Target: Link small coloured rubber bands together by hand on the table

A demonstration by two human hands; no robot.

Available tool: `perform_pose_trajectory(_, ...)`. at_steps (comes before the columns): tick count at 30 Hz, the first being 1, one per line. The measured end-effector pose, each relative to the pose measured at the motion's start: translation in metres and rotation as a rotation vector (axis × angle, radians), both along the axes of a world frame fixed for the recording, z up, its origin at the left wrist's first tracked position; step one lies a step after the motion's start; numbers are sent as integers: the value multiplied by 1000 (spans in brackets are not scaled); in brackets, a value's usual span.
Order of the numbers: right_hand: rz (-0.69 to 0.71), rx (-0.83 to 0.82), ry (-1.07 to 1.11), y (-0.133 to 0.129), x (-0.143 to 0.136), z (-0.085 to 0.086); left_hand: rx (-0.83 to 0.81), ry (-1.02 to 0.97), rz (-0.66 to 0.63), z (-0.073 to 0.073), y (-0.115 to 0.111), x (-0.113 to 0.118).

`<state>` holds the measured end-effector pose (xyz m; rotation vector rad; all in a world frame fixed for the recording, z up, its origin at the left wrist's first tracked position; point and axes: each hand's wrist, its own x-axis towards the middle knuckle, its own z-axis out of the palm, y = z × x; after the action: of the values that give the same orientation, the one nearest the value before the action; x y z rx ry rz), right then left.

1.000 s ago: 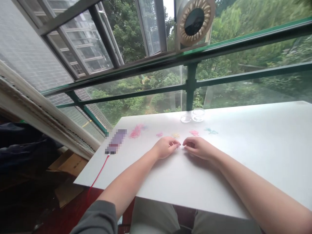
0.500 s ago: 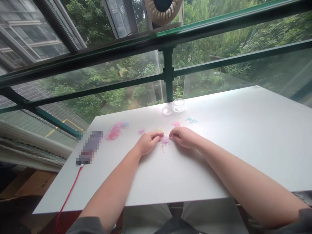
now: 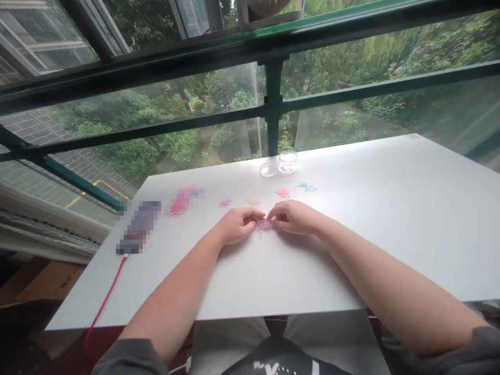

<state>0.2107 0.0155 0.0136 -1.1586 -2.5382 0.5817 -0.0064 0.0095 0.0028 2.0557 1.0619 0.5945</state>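
A small loose pile of thin purple and pink strands [image 3: 264,226] lies on the white table [image 3: 281,281]. My left hand [image 3: 239,226] rests at the pile's left side, its bent fingers and thumb reaching into the strands. From the right, my right hand [image 3: 292,217] curls over the same pile with its fingertips drawn together. The tips of both hands nearly meet above it. Whatever the fingertips pinch is too small to make out. Just beyond the hands are a pale yellow cluster [image 3: 253,201] and a pink cluster [image 3: 283,193] of similar strands.
A larger pink, red and blue heap [image 3: 183,200] lies to the left, with a small purple cluster [image 3: 225,202] nearby. Teal strands [image 3: 307,186] lie behind, near a clear round container [image 3: 288,162] and a clear shallow dish [image 3: 268,170]. A blurred-out device [image 3: 139,227] trails a red cable [image 3: 105,299].
The fingertips of both hands have come closer together over the purple pile. The yellow cluster behind the left hand shows more fully. The camera view has shifted slightly.
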Motion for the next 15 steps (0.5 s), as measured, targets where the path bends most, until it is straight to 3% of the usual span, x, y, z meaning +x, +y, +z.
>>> perform_pose_trajectory(7,112,-57,37,-1,5,4,-30,-24,-89,-1,1,-5)
perform_pose_trajectory(15,80,-63,37,2,4,0,149,123,22,4,0,-1)
